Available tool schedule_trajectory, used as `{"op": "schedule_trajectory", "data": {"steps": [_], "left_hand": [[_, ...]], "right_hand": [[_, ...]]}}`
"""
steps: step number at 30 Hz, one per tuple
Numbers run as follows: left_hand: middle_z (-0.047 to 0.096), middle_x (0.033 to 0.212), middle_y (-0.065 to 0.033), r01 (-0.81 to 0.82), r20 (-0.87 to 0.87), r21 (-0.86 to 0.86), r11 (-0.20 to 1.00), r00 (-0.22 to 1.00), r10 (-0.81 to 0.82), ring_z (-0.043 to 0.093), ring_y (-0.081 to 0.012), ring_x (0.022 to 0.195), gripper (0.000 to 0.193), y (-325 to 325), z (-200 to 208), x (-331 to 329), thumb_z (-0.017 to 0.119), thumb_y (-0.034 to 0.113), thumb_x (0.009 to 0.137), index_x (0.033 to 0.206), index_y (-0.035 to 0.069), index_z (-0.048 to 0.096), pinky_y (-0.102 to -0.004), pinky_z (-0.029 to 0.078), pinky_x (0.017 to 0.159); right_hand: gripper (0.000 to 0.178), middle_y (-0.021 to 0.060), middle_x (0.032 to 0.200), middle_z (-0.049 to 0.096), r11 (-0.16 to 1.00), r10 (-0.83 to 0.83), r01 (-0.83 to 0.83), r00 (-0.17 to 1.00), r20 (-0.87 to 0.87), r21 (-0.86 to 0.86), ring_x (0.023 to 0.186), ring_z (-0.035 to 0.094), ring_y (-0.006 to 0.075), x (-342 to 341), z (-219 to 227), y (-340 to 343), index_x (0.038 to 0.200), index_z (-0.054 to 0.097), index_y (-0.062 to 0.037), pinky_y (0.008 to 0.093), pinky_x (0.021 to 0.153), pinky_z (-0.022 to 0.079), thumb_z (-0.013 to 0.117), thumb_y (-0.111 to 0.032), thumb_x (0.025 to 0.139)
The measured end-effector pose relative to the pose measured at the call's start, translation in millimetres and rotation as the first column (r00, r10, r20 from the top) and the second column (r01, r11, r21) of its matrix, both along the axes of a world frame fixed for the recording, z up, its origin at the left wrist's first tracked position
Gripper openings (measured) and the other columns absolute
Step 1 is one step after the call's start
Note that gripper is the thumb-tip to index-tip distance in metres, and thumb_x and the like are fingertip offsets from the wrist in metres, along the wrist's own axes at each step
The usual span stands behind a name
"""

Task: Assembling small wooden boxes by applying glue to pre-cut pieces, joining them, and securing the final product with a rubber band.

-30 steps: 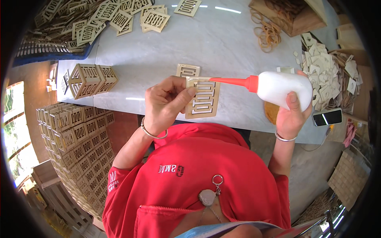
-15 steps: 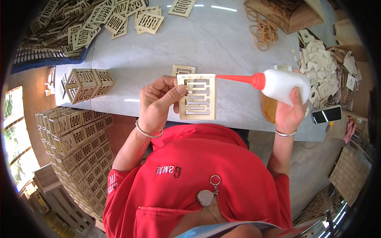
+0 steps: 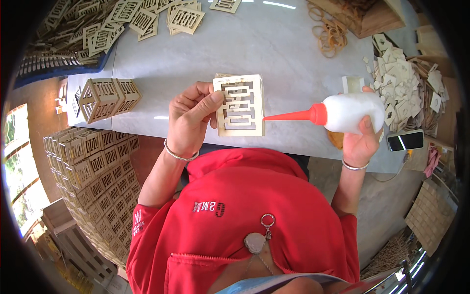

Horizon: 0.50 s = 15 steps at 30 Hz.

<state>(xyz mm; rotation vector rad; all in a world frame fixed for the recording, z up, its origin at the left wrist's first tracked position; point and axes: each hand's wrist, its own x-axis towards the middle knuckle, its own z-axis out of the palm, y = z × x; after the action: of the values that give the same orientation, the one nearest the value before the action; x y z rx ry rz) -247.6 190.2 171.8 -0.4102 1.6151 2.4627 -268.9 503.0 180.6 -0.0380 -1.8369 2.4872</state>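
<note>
Between thumb and fingers, my left hand point(image 3: 192, 115) grips the left edge of a pale wooden fretwork panel point(image 3: 258, 105) with cut-out slots, held up over the table's near edge. My right hand point(image 3: 361, 139) is wrapped round a white squeeze bottle point(image 3: 350, 111) lying on its side in the air. Its long red nozzle point(image 3: 289, 117) points left, and the tip is at the panel's right edge, about two thirds of the way down. Whether glue is coming out is too small to tell. Most of another panel behind the held one is hidden.
Joined fretwork frames point(image 3: 110, 98) stand on the grey table point(image 3: 274, 54) at left. Loose panels point(image 3: 186, 19) heap at the far left by a blue basket point(image 3: 93, 73). Stacked frames point(image 3: 98, 181) rise lower left. At right are rubber bands point(image 3: 330, 39), pale wooden pieces point(image 3: 394, 73) and a phone point(image 3: 405, 140).
The nozzle tip has moved from the panel's top right corner down along its right edge. My left hand and the panel have shifted slightly up in view.
</note>
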Motion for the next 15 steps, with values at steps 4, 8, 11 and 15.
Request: {"op": "schedule_trajectory", "data": {"steps": [4, 8, 11, 15], "left_hand": [[0.061, 0.074, -0.004, -0.013, 0.009, 0.039, 0.999, 1.0, 0.012, 0.049, -0.0061, 0.057, 0.011, -2.9, -3.2, 0.2, 0.059, 0.009, 0.089, 0.091, -0.002, 0.062, -0.0199, 0.039, 0.049], [0.061, 0.075, -0.0036, -0.035, 0.018, 0.062, 0.997, 0.999, 0.034, 0.049, -0.0061, 0.057, 0.011, -5.3, -4.3, 1.4, 0.059, 0.008, 0.089, 0.091, -0.002, 0.063, -0.02, 0.039, 0.05], [0.061, 0.074, -0.0034, -0.056, 0.024, 0.044, 0.997, 0.998, 0.055, 0.049, -0.0063, 0.057, 0.012, -10.7, -9.1, 0.7, 0.06, 0.008, 0.089, 0.092, -0.003, 0.063, -0.0204, 0.04, 0.05], [0.062, 0.073, -0.0035, -0.037, 0.023, -0.192, 0.981, 0.999, 0.042, 0.049, -0.006, 0.057, 0.013, -31.6, -37.9, -0.2, 0.061, 0.009, 0.089, 0.092, -0.003, 0.063, -0.0203, 0.04, 0.051]], "right_hand": [[0.068, 0.0155, 0.128, 0.044, 0.998, 0.061, -0.06, 0.998, 0.027, -0.007, 0.109, 0.053, 0.0402, 3.2, 3.9, -2.4, 0.13, 0.037, 0.006, 0.052, 0.097, 0.043, 0.069, -0.025, 0.078], [0.07, 0.0155, 0.128, 0.045, 0.996, 0.094, -0.093, 0.995, 0.029, -0.014, 0.109, 0.054, 0.0399, 6.2, 2.1, -2.7, 0.13, 0.037, 0.0058, 0.0519, 0.097, 0.042, 0.07, -0.026, 0.078], [0.07, 0.0152, 0.128, 0.045, 0.994, 0.104, -0.103, 0.994, 0.029, -0.046, 0.108, 0.054, 0.0399, 8.4, -3.0, -3.3, 0.131, 0.036, 0.0058, 0.0523, 0.098, 0.042, 0.069, -0.027, 0.078], [0.071, 0.0149, 0.129, 0.044, 0.99, 0.058, -0.046, 0.995, 0.084, -0.133, 0.111, 0.052, 0.0382, 9.2, -13.5, 5.4, 0.132, 0.035, 0.0058, 0.0493, 0.099, 0.041, 0.066, -0.032, 0.08]]}}
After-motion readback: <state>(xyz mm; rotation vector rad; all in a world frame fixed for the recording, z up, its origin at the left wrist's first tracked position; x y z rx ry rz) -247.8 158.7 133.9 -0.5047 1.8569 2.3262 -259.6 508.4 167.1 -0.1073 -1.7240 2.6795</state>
